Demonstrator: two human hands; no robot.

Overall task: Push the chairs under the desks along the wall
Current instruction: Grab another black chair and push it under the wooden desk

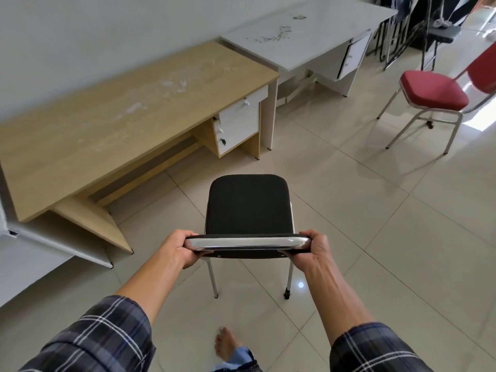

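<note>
A black chair (248,204) with a chrome top rail stands on the tiled floor in front of me, seat pointing away. My left hand (179,248) grips the left end of its backrest and my right hand (312,249) grips the right end. A wooden desk (112,114) with white drawers stands along the wall to the left, ahead of the chair. Beside it to the right is a white desk (303,30). A red chair (436,89) with a metal frame stands apart on the floor at the right.
Another white desk's corner (32,237) juts in at the lower left. Dark folded stands and a small grey seat (440,33) crowd the far right corner. My bare foot (226,345) is on the tiles behind the chair.
</note>
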